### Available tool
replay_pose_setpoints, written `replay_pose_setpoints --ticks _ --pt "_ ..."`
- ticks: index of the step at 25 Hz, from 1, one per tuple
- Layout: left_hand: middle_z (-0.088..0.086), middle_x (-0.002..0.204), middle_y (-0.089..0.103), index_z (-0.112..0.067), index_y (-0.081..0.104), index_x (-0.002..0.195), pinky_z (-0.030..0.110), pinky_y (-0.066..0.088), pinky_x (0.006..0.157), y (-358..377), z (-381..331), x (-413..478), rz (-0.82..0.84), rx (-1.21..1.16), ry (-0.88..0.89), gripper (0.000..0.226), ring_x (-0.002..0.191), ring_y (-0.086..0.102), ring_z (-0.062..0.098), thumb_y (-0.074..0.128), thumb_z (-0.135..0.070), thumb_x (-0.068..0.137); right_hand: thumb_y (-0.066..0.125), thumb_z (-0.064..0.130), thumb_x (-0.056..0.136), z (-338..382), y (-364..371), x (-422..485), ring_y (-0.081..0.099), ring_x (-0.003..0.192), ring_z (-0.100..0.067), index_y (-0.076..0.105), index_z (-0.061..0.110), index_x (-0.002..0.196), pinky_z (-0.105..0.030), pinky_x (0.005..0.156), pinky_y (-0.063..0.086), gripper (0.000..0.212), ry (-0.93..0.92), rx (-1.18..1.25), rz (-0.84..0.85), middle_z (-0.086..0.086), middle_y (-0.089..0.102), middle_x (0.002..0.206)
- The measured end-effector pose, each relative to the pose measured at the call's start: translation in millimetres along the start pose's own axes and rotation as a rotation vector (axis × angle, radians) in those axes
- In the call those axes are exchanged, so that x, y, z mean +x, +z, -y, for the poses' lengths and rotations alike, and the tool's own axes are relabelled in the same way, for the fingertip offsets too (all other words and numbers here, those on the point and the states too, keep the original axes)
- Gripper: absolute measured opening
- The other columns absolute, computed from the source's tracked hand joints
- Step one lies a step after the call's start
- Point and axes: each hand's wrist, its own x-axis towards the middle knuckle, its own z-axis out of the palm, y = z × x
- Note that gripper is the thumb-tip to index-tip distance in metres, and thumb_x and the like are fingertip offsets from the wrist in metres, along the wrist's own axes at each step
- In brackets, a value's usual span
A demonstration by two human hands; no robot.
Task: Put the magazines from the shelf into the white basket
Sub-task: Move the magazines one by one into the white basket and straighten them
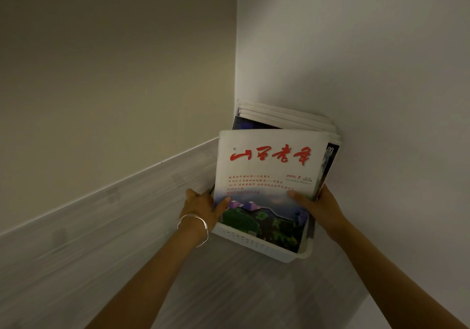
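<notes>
A magazine (269, 166) with a white cover, red title and a landscape photo stands tilted in the white basket (284, 253), which sits in the shelf's right corner. My left hand (203, 205), with a silver bangle on the wrist, holds the magazine's lower left edge with the thumb on the cover. On the lower right edge my right hand (318, 206) grips it, thumb on the cover too. Behind it several more magazines (287, 117) lean against the side wall, their lower parts hidden by the front one.
The shelf board (127, 239) is pale wood grain and stretches away to the left. The back wall (114, 74) rises behind it, and the white side panel (381, 100) closes off the right.
</notes>
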Motion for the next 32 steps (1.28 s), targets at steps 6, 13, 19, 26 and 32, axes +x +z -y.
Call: replay_pose_setpoints --ticks 6,13,19,26,32 --pt "0.013 0.11 0.051 -0.024 0.053 0.125 0.039 0.053 0.085 -15 -9 14 0.045 -0.027 -0.014 0.063 0.094 0.055 0.03 0.04 -0.066 0.079 0.071 0.016 0.077 -6 -5 5 0.053 0.11 -0.017 0.046 0.015 0.126 -0.022 0.079 0.049 0.056 -0.036 -0.064 -0.003 -0.005 0.055 0.127" --pt "0.0 0.105 0.055 -0.017 0.037 0.106 0.027 0.054 0.071 -30 -47 52 0.005 -0.515 0.149 0.053 0.092 0.057 0.017 0.068 -0.045 0.073 0.076 0.018 0.069 0 -12 17 0.063 0.099 -0.01 0.054 0.019 0.117 -0.019 0.072 0.054 0.053 -0.057 -0.041 0.044 0.002 0.062 0.114" --pt "0.002 0.091 0.071 -0.026 0.06 0.094 0.021 0.055 0.055 -35 -78 83 0.112 -0.863 0.223 0.025 0.08 0.068 0.018 0.06 -0.044 0.077 0.079 0.019 0.063 0 -1 33 0.071 0.086 -0.014 0.06 0.014 0.114 -0.03 0.062 0.06 0.054 0.0 0.187 0.0 -0.004 0.071 0.103" --pt "0.003 0.097 0.067 -0.008 0.053 0.114 0.015 0.054 0.055 -41 -73 74 -0.109 -0.956 0.365 0.068 0.085 0.067 0.014 0.068 -0.043 0.057 0.077 0.013 0.065 1 1 25 0.065 0.083 -0.005 0.052 0.005 0.12 -0.011 0.057 0.053 0.06 -0.161 0.06 -0.111 0.0 0.065 0.102" --pt "-0.001 0.097 0.067 -0.01 0.055 0.108 0.018 0.056 0.063 -52 -67 55 -0.038 -0.956 0.471 0.09 0.087 0.068 0.01 0.071 -0.069 0.042 0.076 0.007 0.069 16 -3 15 0.068 0.059 -0.003 0.061 0.019 0.097 -0.024 0.047 0.057 0.034 -0.194 -0.014 -0.064 0.005 0.07 0.08"
